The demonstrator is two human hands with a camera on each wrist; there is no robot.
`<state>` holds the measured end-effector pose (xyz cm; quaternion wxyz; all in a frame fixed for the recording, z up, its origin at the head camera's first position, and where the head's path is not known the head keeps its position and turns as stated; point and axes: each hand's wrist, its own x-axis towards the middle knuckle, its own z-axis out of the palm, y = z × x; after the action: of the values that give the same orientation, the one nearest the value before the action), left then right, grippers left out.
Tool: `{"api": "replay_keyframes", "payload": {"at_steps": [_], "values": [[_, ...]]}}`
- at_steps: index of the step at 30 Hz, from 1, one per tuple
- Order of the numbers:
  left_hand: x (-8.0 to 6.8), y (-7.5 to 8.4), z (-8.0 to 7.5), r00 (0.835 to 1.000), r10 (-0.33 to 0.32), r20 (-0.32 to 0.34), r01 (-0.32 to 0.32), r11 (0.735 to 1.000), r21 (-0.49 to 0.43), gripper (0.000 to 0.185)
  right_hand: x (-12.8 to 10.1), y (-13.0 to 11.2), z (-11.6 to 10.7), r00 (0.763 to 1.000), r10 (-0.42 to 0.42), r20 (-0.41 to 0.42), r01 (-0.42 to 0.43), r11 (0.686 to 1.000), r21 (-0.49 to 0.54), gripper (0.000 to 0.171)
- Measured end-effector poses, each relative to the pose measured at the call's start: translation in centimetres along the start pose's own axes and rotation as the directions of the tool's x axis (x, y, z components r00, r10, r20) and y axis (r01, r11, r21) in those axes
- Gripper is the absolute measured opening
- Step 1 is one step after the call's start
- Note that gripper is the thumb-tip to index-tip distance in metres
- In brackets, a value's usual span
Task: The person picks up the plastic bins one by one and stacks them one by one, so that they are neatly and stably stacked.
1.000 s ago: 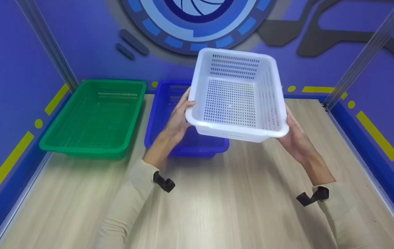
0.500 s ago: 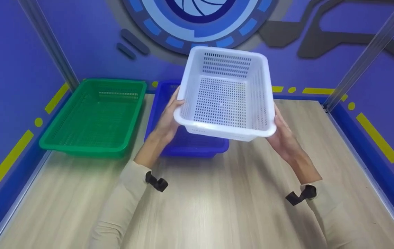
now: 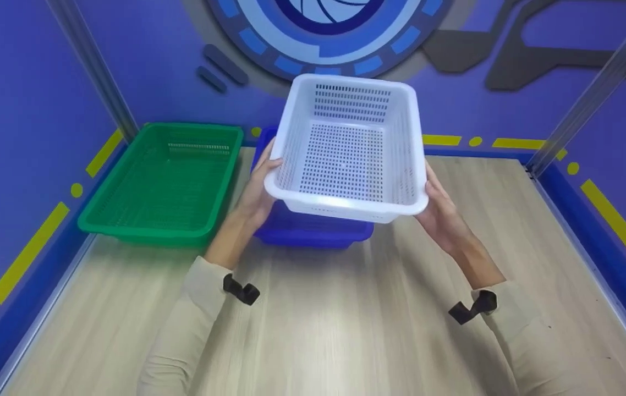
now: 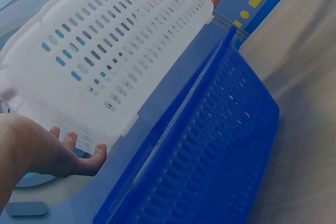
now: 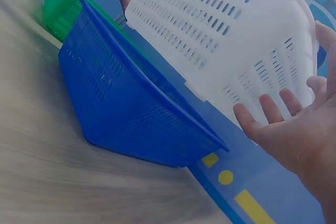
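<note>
2 hands hold 1 white basket point(image 3: 346, 151) in the air, above the blue basket point(image 3: 313, 231) on the wooden table point(image 3: 346, 319). Left hand point(image 3: 258, 190) presses the basket's left wall, thumb at the rim; right hand point(image 3: 442, 217) does the same on the right wall. Both lie flat with fairly straight fingers, not curled round anything.

Head view gives the layout: green basket point(image 3: 164, 181) left of the blue one, just beside it, both against the purple back wall point(image 3: 142, 66). It hides the white basket's underside. Left wrist view shows that underside point(image 4: 105, 51) with slotted holes, left hand's point(image 4: 47, 153) fingertips point(image 4: 68, 141) under its near corner, blue basket point(image 4: 210, 150) below and apart from it. Right wrist view shows right hand point(image 5: 294, 129) open, fingers point(image 5: 270, 108) spread against the white wall point(image 5: 226, 35), blue basket point(image 5: 126, 103) below, a bit of green point(image 5: 58, 9) behind it.

Versus 1 s ago: white basket has shifted left, now more squarely over the blue one, covering more of it. Hands keep the same grip.

White basket looks rectangular, perforated on walls and floor, rolled rim, empty, tilted with the opening toward the head camera.
</note>
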<state>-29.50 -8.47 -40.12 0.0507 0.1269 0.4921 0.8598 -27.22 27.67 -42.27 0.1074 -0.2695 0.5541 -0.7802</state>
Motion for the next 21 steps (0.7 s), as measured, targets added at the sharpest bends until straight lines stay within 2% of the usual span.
{"api": "replay_keyframes", "payload": {"at_steps": [12, 18, 21], "values": [[-1.1, 1.3, -2.1, 1.0, -0.005, -0.015, 0.005, 0.999, 0.052, 0.063, 1.4, 1.1, 1.5, 0.999, 0.044, 0.004, -0.044, 0.998, 0.042, 0.06], [-1.6, 1.6, -3.1, 0.999, -0.01, -0.037, 0.011, 0.999, 0.043, 0.061, 1.8, 1.5, 2.0, 0.997, 0.077, -0.008, -0.077, 0.996, 0.044, 0.061], [-1.6, 1.6, -2.8, 0.998, -0.023, -0.057, 0.025, 0.999, 0.044, 0.061, 1.8, 1.5, 1.5, 0.996, 0.089, -0.011, -0.089, 0.995, 0.048, 0.061]]}}
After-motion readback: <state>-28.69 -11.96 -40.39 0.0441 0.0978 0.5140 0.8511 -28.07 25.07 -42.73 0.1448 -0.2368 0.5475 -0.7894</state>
